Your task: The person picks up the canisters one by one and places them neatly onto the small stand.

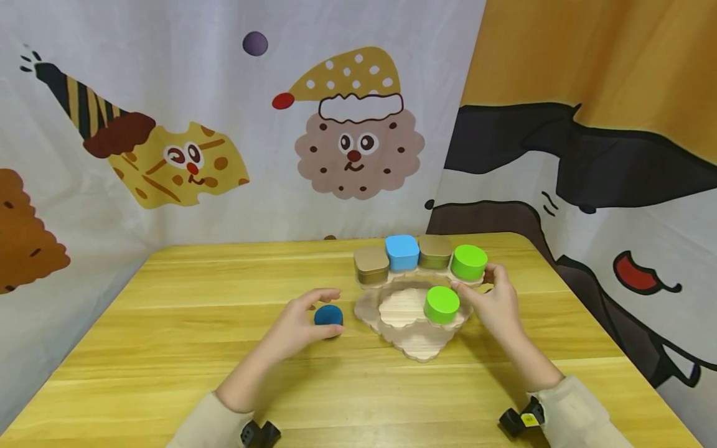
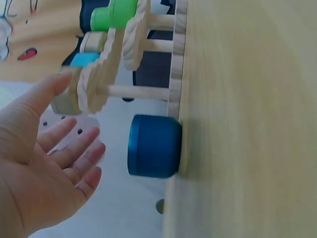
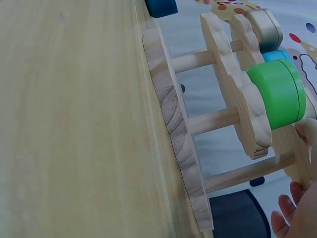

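Note:
My left hand (image 1: 297, 323) is spread around a dark blue round tin (image 2: 154, 146) that stands on the table. The left wrist view shows a gap between the palm and the tin, with the fingers extended. To its right is a tiered wooden stand (image 1: 422, 347) with scalloped shelves on round posts. My right hand (image 1: 497, 305) holds the right end of the stand's top shelf, thumb in front and fingers behind. Beside that hand sits a green tin (image 1: 469, 262) on the top shelf. Another green tin (image 1: 442, 306) sits on the lower shelf.
Along the top shelf also stand a brown tin (image 1: 371, 266), a light blue tin (image 1: 402, 252) and a second brown tin (image 1: 434, 252). The wooden table (image 1: 196, 311) ends at a printed curtain (image 1: 213, 74) behind. Small cameras are strapped on both wrists.

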Action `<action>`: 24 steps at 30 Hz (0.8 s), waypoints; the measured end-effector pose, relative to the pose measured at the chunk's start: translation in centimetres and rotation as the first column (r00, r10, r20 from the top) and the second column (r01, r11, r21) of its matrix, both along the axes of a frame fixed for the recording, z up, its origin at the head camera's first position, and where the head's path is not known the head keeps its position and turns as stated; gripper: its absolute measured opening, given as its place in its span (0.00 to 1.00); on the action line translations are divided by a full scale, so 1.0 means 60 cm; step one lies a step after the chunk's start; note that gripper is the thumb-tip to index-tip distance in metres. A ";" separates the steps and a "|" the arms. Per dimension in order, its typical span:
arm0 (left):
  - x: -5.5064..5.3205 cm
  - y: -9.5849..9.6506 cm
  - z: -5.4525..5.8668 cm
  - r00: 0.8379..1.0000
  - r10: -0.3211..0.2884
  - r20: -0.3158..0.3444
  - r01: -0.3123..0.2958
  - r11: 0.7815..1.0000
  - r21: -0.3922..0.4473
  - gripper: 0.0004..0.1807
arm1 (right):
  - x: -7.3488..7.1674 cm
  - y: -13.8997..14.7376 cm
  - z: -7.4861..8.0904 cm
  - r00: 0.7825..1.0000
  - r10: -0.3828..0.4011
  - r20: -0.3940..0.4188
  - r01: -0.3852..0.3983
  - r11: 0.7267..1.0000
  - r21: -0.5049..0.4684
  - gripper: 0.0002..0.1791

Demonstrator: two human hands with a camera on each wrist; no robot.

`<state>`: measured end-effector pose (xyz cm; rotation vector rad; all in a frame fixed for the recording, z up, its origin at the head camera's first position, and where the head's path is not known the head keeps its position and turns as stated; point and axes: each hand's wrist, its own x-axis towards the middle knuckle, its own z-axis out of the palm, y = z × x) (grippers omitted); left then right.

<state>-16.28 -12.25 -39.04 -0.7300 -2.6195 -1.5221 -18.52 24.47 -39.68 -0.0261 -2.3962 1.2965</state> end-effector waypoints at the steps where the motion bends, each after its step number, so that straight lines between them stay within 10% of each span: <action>1: -0.003 -0.004 -0.003 1.000 0.003 -0.004 -0.003 1.000 -0.010 0.34 | 0.000 0.000 0.000 1.000 0.000 -0.001 0.000 1.000 0.000 0.37; 24: -0.037 -0.043 -0.050 0.986 -0.031 0.161 0.036 0.999 -0.027 0.39 | -0.004 0.001 -0.006 1.000 -0.012 -0.009 0.012 1.000 -0.001 0.36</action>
